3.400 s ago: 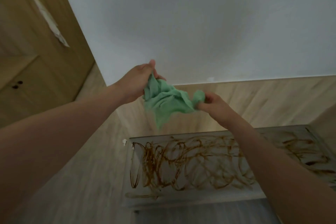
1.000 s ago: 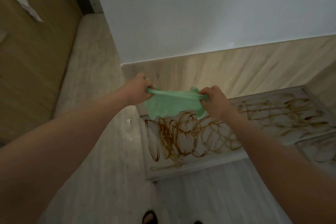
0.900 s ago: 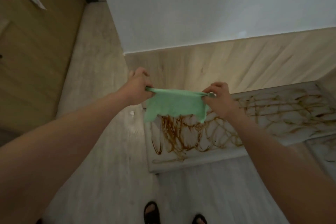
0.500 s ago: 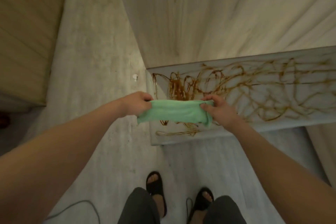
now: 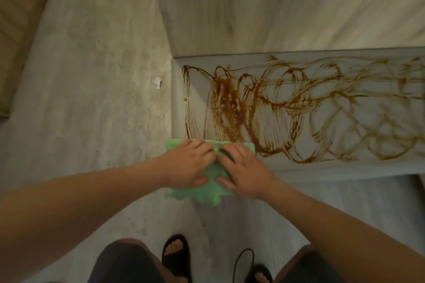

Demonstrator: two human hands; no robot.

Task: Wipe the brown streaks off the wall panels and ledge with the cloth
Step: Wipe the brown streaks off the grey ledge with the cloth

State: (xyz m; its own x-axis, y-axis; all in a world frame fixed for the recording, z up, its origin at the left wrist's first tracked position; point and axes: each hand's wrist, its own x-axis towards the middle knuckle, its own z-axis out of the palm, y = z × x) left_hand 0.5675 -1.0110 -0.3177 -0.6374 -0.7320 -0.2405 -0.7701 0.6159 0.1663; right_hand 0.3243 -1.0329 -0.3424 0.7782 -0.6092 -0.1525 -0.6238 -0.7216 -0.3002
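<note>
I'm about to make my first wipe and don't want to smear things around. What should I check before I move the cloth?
1. Cloth on the ledge: ok. It lies on the near left corner, and part of it hangs over the front edge.
2. Both hands on the cloth: ok. The left hand and right hand press on it side by side.
3. Streaks within the stroke's path: ok. The brown streaks begin right beside the cloth and run to the right.
4. Clean side of the cloth facing down: cannot tell. The underside is hidden.
5. Streaks wet or dried: cannot tell.
6. Ledge wiped: not ok. Streaks cover its visible length.
</note>
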